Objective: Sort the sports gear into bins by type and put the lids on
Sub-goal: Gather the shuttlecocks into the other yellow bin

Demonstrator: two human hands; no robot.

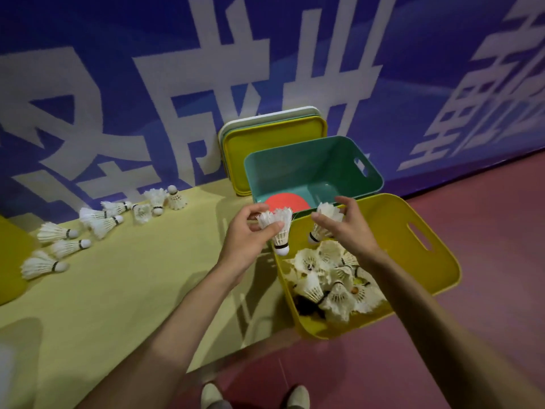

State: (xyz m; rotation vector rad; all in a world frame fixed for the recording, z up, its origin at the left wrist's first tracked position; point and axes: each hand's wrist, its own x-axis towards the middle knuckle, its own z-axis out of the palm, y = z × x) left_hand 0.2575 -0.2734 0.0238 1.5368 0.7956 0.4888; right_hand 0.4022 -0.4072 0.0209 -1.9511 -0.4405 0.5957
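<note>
My left hand [250, 240] pinches a white shuttlecock [278, 228], cork down, at the near-left rim of the yellow bin [421, 261]. My right hand [348, 222] grips another shuttlecock [323, 221] just above that bin. Inside the yellow bin lies a pile of several shuttlecocks [333, 281]. Behind it stands a teal bin [324, 160] holding a red paddle [287, 203]. Several loose shuttlecocks [97, 222] lie on the yellow mat [124, 290] to the left.
A stack of lids [250, 149], yellow in front, leans against the blue banner wall [147, 84] behind the teal bin. The bins stand on red floor [486, 320] at the mat's right edge. My shoes [253, 394] show at the bottom.
</note>
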